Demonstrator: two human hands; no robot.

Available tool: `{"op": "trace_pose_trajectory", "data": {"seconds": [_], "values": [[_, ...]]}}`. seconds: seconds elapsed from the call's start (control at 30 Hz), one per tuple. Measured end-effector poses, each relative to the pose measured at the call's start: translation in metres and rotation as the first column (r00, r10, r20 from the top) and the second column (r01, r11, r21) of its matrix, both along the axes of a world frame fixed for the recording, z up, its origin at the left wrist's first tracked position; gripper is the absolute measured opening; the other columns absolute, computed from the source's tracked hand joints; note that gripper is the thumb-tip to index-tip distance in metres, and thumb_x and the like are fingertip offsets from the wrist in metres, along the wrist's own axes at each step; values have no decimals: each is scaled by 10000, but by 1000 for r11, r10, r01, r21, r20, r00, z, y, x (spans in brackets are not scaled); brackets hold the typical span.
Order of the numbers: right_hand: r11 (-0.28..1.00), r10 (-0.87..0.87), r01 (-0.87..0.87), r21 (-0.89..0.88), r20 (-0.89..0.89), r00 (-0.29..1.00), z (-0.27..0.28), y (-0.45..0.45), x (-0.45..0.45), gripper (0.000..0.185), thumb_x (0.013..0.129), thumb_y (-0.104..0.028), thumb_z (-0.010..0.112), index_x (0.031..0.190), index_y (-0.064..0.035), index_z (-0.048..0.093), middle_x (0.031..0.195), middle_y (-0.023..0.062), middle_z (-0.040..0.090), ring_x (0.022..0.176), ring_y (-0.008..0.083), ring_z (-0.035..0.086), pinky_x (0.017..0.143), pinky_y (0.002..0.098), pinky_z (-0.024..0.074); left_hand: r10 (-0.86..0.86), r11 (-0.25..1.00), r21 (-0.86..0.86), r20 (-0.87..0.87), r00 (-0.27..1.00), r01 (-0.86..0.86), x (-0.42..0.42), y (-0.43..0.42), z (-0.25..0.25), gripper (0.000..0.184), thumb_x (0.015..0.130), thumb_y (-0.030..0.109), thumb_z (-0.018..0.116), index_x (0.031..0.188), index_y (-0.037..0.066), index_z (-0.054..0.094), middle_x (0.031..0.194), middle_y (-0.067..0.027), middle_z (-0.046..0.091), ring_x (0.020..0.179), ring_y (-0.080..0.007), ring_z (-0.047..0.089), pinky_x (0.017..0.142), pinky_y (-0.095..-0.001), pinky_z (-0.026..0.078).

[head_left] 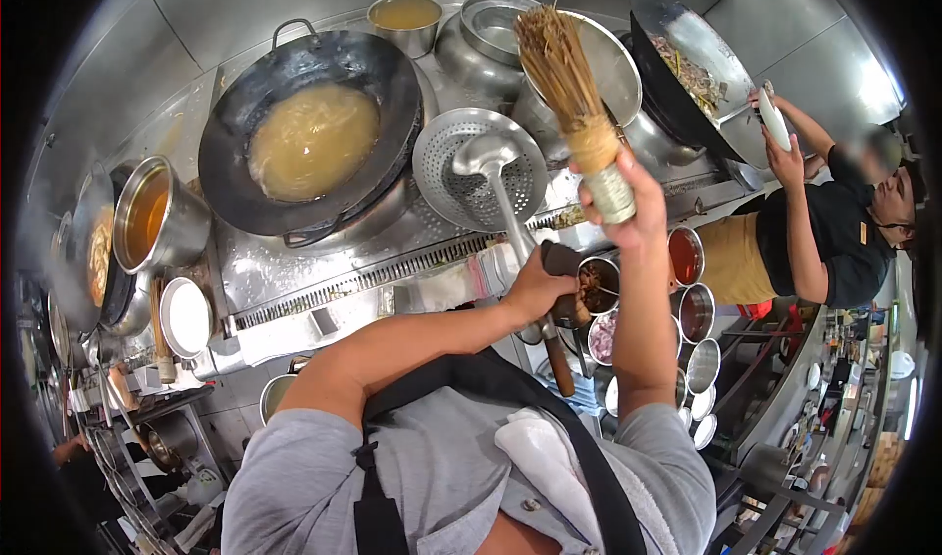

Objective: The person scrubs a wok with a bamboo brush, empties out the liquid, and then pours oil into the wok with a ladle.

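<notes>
My right hand (pixel 628 197) is raised and closed round the bound end of a bamboo wok brush (pixel 564 69), bristles pointing up. My left hand (pixel 543 288) is closed on the handle of a metal ladle (pixel 488 155), beside a dark item I cannot make out. The ladle's bowl lies over a perforated strainer (pixel 440 184); a wooden handle end (pixel 560 364) sticks out below my hand. Left of these, a large black wok (pixel 231 177) on the range holds cloudy yellowish liquid (pixel 319 143).
A pot of orange liquid (pixel 162 216) and a white bowl (pixel 186 317) stand at left. Behind are metal pots (pixel 478 64). Several seasoning containers (pixel 685 256) line the right. A co-worker (pixel 819 226) there holds a white plate (pixel 774 120) by a food-filled wok (pixel 721 50).
</notes>
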State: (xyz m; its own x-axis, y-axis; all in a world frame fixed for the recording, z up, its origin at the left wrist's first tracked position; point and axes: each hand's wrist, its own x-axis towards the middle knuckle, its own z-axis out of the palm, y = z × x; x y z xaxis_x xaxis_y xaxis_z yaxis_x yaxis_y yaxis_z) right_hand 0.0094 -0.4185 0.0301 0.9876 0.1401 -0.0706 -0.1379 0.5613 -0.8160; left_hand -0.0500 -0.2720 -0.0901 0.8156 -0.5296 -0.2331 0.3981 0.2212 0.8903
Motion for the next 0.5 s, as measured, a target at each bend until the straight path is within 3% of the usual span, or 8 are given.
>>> {"op": "trace_pose_trajectory", "data": {"seconds": [0.13, 0.23, 0.3, 0.33, 0.37, 0.4, 0.47, 0.5], "values": [[965, -168, 146, -217, -87, 982, -37, -3, -8, 371, 937, -255, 630, 1242, -84, 506, 989, 131, 660, 654, 221, 682, 413, 310, 519, -358, 922, -250, -261, 897, 296, 14, 8, -51, 365, 800, 42, 676, 1135, 26, 532, 849, -75, 642, 796, -199, 668, 726, -350, 561], [867, -245, 169, -469, -105, 964, -49, -19, -5, 410, 890, -236, 725, 1223, -86, 539, 935, 65, 654, 674, 159, 668, 411, 278, 485, -291, 950, -190, -248, 924, 248, 19, 55, -25, 470, 793, 21, 677, 1235, 20, 518, 1053, -112, 648, 899, -222, 680, 791, -362, 560], [728, -256, 192, -658, -1, 967, -48, -27, 4, 438, 874, -249, 754, 1229, -78, 562, 946, 37, 639, 761, 120, 641, 489, 265, 493, -176, 979, -95, 50, 983, 180, 22, 104, 7, 589, 761, 33, 707, 1312, 32, 498, 1166, -136, 630, 1063, -285, 647, 970, -445, 491], [645, -236, 201, -737, 58, 970, -41, -30, 9, 446, 868, -256, 764, 1229, -71, 577, 954, 23, 631, 822, 104, 623, 568, 262, 510, -101, 990, 128, 399, 911, 54, 30, 131, 23, 628, 740, 68, 734, 1320, 38, 494, 1176, -148, 630, 1099, -301, 628, 1014, -477, 435], [593, -208, 254, -764, 159, 965, -37, -31, 17, 446, 861, -247, 768, 1225, -55, 597, 996, 5, 625, 945, 100, 585, 788, 274, 490, -90, 941, 295, 692, 716, -167, 36, 162, 37, 668, 719, 104, 760, 1327, 44, 490, 1187, -160, 631, 1135, -316, 609, 1058, -510, 380], [379, -159, 205, -902, 155, 975, -12, -24, 25, 431, 857, -222, 763, 1218, -40, 615, 1057, 6, 636, 1008, 113, 573, 922, 283, 428, -167, 816, 379, 878, 449, -437, 36, 189, 48, 709, 698, 139, 786, 1335, 49, 486, 1197, -173, 631, 1172, -332, 590, 1102, -542, 324], [255, 38, 215, -943, 232, 972, 3, -10, 60, 453, 843, -194, 770, 1240, -38, 619, 1102, 27, 660, 1041, 118, 582, 932, 285, 445, -233, 608, 471, 875, 423, -639, 48, 233, 63, 771, 630, 142, 797, 1339, 57, 505, 1236, -187, 620, 1261, -373, 517, 1171, -511, 224], [387, 202, 188, -903, 282, 938, -2, -1, 88, 504, 828, -199, 791, 1265, -30, 606, 1119, 41, 667, 1050, 134, 593, 948, 296, 450, -223, 525, 503, 860, 460, -686, 54, 247, 53, 810, 586, 174, 817, 1329, 58, 516, 1231, -188, 624, 1216, -357, 549, 1120, -512, 283]]}}
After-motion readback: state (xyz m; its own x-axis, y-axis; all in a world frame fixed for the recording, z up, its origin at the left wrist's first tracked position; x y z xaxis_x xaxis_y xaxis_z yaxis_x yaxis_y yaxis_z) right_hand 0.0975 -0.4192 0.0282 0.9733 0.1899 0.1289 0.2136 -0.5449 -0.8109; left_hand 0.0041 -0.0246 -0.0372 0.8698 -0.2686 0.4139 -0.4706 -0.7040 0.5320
